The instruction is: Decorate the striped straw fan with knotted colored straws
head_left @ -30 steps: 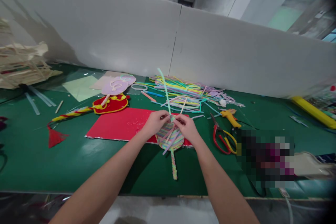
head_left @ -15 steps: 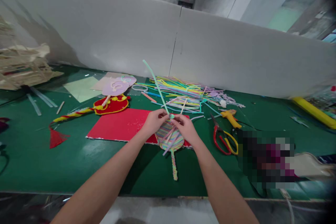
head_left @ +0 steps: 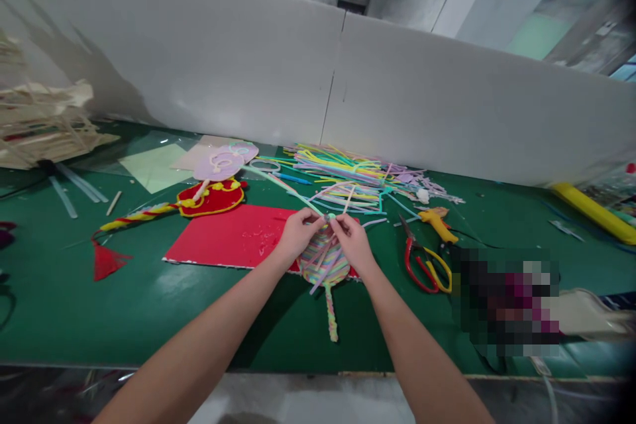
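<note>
From my end I see a rough, matt fan point(head_left: 325, 273) at centre, smooth, faintly glossy table point(head_left: 149, 324), thread tassel point(head_left: 109, 261) at left.

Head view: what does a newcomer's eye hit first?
Probably the left hand and right hand at centre, close together at one end of a pale green strip, above a striped fan-shaped piece. Next, the heap of multicoloured strips behind them. Then the bright red board, showing mostly left of the hands.
</note>
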`<state>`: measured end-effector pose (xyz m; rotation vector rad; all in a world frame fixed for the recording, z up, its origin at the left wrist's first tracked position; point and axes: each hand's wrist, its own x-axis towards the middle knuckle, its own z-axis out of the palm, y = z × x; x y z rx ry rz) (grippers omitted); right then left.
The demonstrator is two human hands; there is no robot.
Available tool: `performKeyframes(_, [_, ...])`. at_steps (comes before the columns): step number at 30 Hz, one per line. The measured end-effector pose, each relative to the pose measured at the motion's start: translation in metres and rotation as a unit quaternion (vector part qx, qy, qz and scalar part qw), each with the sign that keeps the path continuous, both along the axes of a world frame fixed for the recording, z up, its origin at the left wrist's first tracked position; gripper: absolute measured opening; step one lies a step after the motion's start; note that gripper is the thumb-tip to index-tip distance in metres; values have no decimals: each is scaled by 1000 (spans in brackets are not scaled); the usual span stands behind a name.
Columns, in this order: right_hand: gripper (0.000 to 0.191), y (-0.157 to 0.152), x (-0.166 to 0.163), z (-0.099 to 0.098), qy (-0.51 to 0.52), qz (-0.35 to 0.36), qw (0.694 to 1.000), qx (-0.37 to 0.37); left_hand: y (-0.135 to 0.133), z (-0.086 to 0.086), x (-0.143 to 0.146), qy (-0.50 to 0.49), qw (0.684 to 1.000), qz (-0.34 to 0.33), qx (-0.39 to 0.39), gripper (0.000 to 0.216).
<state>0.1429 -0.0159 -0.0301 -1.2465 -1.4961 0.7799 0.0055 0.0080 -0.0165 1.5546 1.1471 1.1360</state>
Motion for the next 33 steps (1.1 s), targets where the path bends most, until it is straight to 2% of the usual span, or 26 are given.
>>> performKeyframes(8, [23,-4,0,5,-54,-12,998,21,2,0,-2,83,992,4,92,10])
performKeyframes(13, [22,-5,2,8,-36,17,999,3,4,3,-6,121,982,-19,144,8])
performKeyframes(21, [20,-5,14,19,-40,91,995,-25,6,5,-12,125,975,-126,136,11])
performKeyframes(28, [18,-11,23,28,-107,193,973,-66,7,7,-20,181,943,-254,113,8])
performKeyframes(30, [18,-12,24,29,-122,203,969,-65,7,7,-21,173,945,-258,98,7])
performKeyframes(33, [20,-11,24,29,-106,193,973,-69,7,8,-20,149,962,-221,69,7])
